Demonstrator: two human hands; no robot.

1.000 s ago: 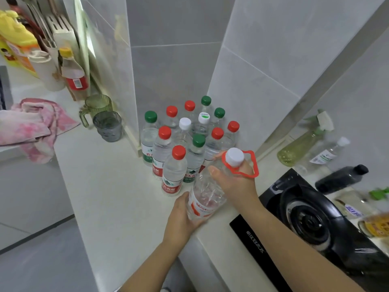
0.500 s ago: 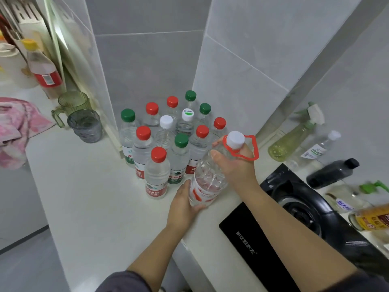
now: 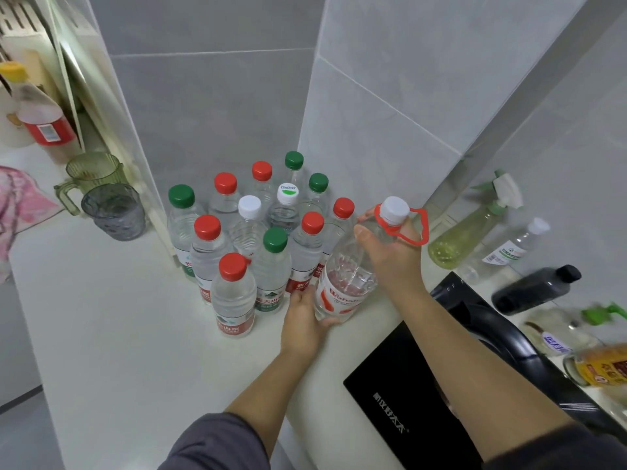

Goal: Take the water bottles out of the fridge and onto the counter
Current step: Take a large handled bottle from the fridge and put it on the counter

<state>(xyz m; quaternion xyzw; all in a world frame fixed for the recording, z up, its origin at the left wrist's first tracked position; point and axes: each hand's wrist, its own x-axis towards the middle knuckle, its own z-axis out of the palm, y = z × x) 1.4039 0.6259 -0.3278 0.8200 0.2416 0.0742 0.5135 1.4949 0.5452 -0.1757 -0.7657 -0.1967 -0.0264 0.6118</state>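
the large bottle [image 3: 341, 293], tilted beside the bottle cluster [image 3: 271, 266] on the counter [image 3: 118, 334], should be stood upright gently, left hand [image 3: 303, 322] cupping its base, right hand [image 3: 390, 262] wrapped round its shoulder, before either grip loosens.

The left hand [image 3: 303, 322] and right hand [image 3: 390, 262] have moved the bottle [image 3: 344, 290] farther in, beside the cluster [image 3: 273, 273]; its base perhaps now meets the counter [image 3: 135, 334].
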